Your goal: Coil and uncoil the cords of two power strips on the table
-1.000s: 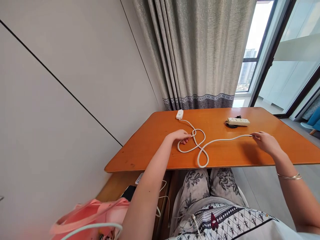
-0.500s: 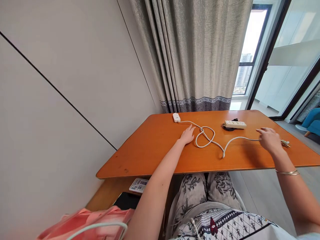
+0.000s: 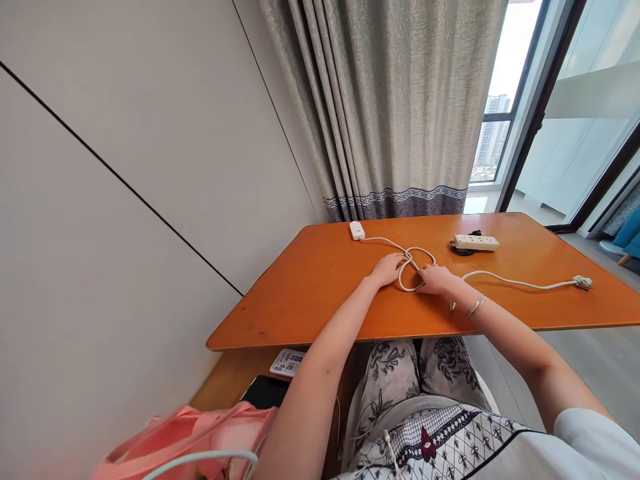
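A white extension cord lies across the orange-brown table, looped loosely in the middle. Its white socket end rests at the far left, and its plug lies at the right. My left hand is at the left side of the loop, its fingers closed on the cord by the crossing. On the loop's right side, my right hand has its fingers bent down around the cord. Part of the cord is hidden under the right hand and wrist.
A white power strip with a black cord lies at the back right of the table. Below the table's left edge are a black phone-like slab, a printed white card and a pink bag. A curtain hangs behind.
My right hand has moved left from beside the plug to the loop. My left hand has shifted slightly right onto the loop, its fingers now bent instead of stretched out.
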The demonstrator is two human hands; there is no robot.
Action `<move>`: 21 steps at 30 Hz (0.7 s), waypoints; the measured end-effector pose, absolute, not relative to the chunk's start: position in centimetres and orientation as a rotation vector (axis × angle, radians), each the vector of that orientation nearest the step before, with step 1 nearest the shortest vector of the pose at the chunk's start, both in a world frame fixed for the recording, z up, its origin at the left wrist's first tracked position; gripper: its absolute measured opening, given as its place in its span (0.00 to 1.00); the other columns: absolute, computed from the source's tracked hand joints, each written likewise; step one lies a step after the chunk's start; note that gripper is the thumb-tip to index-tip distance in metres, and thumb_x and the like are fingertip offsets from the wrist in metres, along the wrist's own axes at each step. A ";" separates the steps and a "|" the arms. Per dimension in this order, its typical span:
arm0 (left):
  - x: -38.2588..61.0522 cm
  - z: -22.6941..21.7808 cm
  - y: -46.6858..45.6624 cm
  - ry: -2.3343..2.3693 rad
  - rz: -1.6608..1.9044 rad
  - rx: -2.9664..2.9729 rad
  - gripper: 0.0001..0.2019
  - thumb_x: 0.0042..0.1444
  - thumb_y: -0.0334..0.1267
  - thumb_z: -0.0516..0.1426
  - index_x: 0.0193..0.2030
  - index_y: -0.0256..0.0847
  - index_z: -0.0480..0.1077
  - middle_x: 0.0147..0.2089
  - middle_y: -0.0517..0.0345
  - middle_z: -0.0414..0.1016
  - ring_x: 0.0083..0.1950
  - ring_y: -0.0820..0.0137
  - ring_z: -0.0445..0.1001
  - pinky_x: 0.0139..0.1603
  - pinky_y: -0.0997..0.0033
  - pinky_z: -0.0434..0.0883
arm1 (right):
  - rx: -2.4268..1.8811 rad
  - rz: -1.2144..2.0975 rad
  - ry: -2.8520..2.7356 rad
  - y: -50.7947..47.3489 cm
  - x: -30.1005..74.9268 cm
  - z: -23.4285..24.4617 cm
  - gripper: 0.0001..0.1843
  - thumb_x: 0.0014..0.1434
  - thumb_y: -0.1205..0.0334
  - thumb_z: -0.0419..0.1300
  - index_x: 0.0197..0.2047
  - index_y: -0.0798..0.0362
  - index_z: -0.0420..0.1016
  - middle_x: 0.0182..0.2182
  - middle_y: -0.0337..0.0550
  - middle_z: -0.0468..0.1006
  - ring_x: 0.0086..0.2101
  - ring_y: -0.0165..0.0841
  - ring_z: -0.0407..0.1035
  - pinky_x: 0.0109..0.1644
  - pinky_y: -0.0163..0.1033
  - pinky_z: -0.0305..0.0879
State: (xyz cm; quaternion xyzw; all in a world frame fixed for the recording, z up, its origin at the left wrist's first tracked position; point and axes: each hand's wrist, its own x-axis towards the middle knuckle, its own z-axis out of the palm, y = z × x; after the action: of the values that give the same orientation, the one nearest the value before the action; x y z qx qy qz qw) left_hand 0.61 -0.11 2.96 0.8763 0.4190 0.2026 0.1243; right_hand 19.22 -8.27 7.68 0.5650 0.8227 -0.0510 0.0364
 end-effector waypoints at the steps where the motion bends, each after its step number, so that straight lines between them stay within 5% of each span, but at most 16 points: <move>1: 0.5 2.9 0.0 1.239 0.613 2.537 0.19 0.62 0.33 0.52 0.58 0.43 0.72 0.65 0.49 0.72 0.67 0.63 0.68 0.70 0.60 0.61 | 1.708 -0.160 2.535 -8.3 19.3 7.4 0.22 0.59 0.56 0.62 0.54 0.57 0.74 0.54 0.64 0.74 0.54 0.52 0.71 0.53 0.51 0.68; 5: 0.4 2.4 0.4 1.380 0.655 2.466 0.27 0.56 0.23 0.51 0.63 0.39 0.66 0.70 0.47 0.65 0.71 0.64 0.62 0.73 0.59 0.58 | 1.596 -0.187 2.601 -9.3 19.3 6.8 0.22 0.56 0.67 0.61 0.54 0.58 0.72 0.51 0.61 0.77 0.50 0.47 0.73 0.49 0.43 0.68; 9: 0.3 2.1 0.4 1.374 0.686 2.389 0.28 0.52 0.22 0.54 0.62 0.37 0.67 0.71 0.44 0.64 0.72 0.60 0.60 0.73 0.57 0.55 | 1.416 -0.329 2.758 -9.9 19.9 7.0 0.11 0.54 0.71 0.58 0.42 0.55 0.75 0.42 0.51 0.80 0.41 0.39 0.74 0.43 0.38 0.65; 11: -0.1 2.2 0.3 1.340 0.730 2.352 0.26 0.51 0.24 0.56 0.59 0.38 0.70 0.65 0.44 0.71 0.68 0.59 0.66 0.71 0.57 0.58 | 1.380 -0.563 2.918 -10.0 20.8 7.3 0.06 0.58 0.67 0.57 0.36 0.55 0.75 0.36 0.47 0.80 0.37 0.37 0.72 0.42 0.38 0.64; 14: -1.0 2.8 -0.1 1.345 0.786 2.296 0.15 0.54 0.29 0.55 0.48 0.39 0.74 0.48 0.48 0.80 0.53 0.59 0.76 0.61 0.58 0.67 | 1.517 -1.162 3.077 -10.2 22.7 7.7 0.15 0.62 0.51 0.56 0.34 0.54 0.75 0.31 0.42 0.77 0.33 0.35 0.70 0.41 0.39 0.65; 17: -1.9 3.7 -0.7 1.339 0.895 2.224 0.08 0.57 0.33 0.52 0.36 0.40 0.73 0.35 0.53 0.78 0.40 0.63 0.75 0.48 0.64 0.70 | 1.786 -1.796 3.055 -10.2 24.7 7.9 0.21 0.57 0.41 0.59 0.33 0.53 0.73 0.30 0.40 0.74 0.33 0.34 0.70 0.43 0.42 0.69; 21: -2.7 5.6 -1.4 1.302 1.101 2.124 0.14 0.61 0.43 0.50 0.26 0.41 0.64 0.25 0.61 0.66 0.30 0.70 0.65 0.34 0.71 0.64 | 2.076 -2.249 2.881 -10.0 26.8 7.9 0.22 0.44 0.47 0.72 0.32 0.51 0.68 0.33 0.39 0.73 0.37 0.34 0.72 0.44 0.44 0.74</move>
State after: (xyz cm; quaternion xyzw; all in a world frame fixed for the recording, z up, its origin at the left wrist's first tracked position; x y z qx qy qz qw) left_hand -2.67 -1.41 5.61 0.7630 0.4674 0.3954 0.2074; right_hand 26.80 -10.05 7.87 0.4259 0.5911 -0.4614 -0.5063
